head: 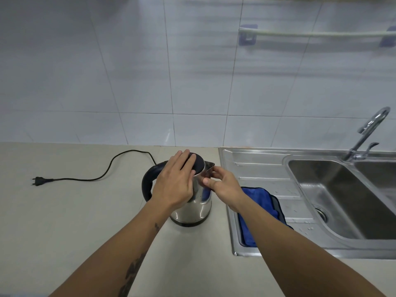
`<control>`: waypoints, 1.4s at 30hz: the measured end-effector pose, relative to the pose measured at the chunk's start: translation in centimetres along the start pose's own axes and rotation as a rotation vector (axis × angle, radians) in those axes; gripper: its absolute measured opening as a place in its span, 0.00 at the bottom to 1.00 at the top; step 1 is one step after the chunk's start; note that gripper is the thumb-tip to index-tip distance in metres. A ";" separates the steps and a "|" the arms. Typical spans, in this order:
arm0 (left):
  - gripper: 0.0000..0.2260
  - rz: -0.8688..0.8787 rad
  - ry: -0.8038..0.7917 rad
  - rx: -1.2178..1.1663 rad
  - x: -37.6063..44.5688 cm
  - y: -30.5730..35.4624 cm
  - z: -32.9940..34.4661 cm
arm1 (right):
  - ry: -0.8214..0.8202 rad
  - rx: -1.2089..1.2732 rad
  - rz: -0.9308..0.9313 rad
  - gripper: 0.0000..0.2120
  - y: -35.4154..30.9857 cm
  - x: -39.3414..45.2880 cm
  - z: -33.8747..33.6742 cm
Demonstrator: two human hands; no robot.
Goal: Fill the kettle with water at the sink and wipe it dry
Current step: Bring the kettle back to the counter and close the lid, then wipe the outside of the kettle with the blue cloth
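A steel kettle [194, 207] with a black handle and black lid stands upright on the beige counter, just left of the sink unit. My left hand [175, 181] lies flat over the lid and the top of the handle, fingers spread across the lid. My right hand [222, 184] touches the kettle's upper body just below the spout, thumb and fingers against the steel. A blue cloth [260, 203] lies on the steel drainboard right of the kettle, partly hidden by my right forearm. The sink basin [342, 202] and its tap [368, 133] are at the right.
The kettle's black cord [111, 166] loops across the counter to an unplugged plug [37, 181] at the left. A towel rail [317, 34] hangs on the tiled wall at upper right. Water drops dot the drainboard near the basin.
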State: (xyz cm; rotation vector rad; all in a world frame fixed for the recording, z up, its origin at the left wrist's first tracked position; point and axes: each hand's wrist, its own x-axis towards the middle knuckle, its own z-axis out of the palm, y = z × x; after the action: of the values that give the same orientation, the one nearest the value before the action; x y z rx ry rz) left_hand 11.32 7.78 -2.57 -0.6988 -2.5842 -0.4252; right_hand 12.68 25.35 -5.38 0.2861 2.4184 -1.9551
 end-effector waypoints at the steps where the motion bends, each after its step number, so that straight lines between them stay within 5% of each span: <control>1: 0.23 0.008 -0.010 0.010 0.0 0.0 -0.1 | -0.004 -0.008 0.000 0.23 0.0 0.0 0.0; 8: 0.22 0.026 0.014 -0.031 -0.9 1.2 -0.7 | -0.018 -0.200 0.044 0.31 0.7 -2.1 -0.5; 16: 0.22 0.249 0.001 -0.228 -4.2 6.7 2.5 | -0.060 -0.662 0.061 0.33 4.5 -6.0 -6.0; 21: 0.21 0.167 -0.251 -0.166 -6.6 9.8 7.2 | -0.087 -0.864 0.184 0.39 8.4 -6.6 -9.3; 28: 0.25 0.074 -0.693 -0.062 -7.4 12.0 11.4 | -0.130 -1.022 0.193 0.35 11.7 -6.2 -10.4; 42: 0.28 -0.068 -0.561 -0.191 -8.6 11.1 13.6 | -0.204 -1.118 0.193 0.44 14.2 -1.8 -10.1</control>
State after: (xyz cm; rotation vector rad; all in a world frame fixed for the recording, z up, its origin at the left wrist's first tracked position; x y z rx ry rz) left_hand 19.65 18.85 -16.46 -0.9027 -3.1288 -0.5692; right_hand 17.67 37.80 -16.69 0.2309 2.7321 -0.3472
